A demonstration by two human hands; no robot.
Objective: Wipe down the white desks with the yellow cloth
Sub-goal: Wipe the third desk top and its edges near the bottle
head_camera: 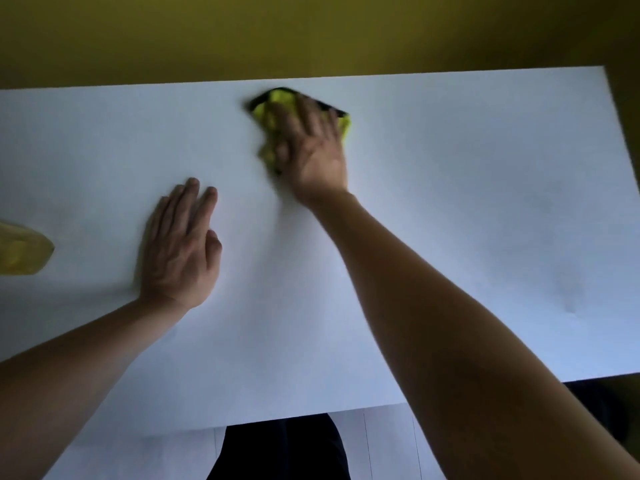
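A white desk (pixel 450 202) fills most of the view. Near its far edge lies a crumpled yellow cloth (pixel 268 112) with a dark border, blurred by motion. My right hand (pixel 311 147) presses flat on top of the cloth with its fingers spread and fairly straight, and it hides the cloth's middle. My left hand (pixel 181 247) rests palm down on the bare desk to the near left, fingers straight, holding nothing.
A yellowish object (pixel 20 249) lies on the desk at the left edge of the view, cut off by the frame. A dull yellow wall (pixel 311 32) runs behind the desk. The desk's right corner sits at the upper right. Below the near edge are white floor and dark clothing.
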